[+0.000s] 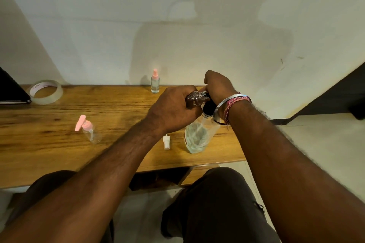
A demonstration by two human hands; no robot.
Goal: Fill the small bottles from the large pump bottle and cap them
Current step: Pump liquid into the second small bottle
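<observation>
Hands first: our left hand (173, 107) is curled round a small clear bottle (194, 98), holding it tipped nearly onto its side, and our right hand (217, 87) is clenched over the black pump head (209, 107) of the large pump bottle (199, 136). Whether the right palm is pressing down or only resting there we cannot tell.

The relation that matters is mouth to nozzle. The small bottle's long axis runs roughly from 9 o'clock to 3 o'clock, its open neck pointing toward 3 o'clock, touching or just beside the pump's spout under the right hand; the exact contact is hidden by our fingers. The large bottle stands upright near the desk's (118, 104) front edge, long axis vertical, directly under both hands and holding clear liquid low in its body. The right hand is the nearer one to the pump; the left does the aiming.

We judge this to be the filling step, with capping to follow. The loose white sprayer cap (166, 142) lies on the desk at 7 o'clock from the large bottle, closest to our left hand.

Further out, a capped small bottle with a pink pump (88, 130) lies at 9 o'clock, a pink-topped spray bottle (155, 82) stands at 11 o'clock by the wall, and a tape roll (46, 91) sits far left.
</observation>
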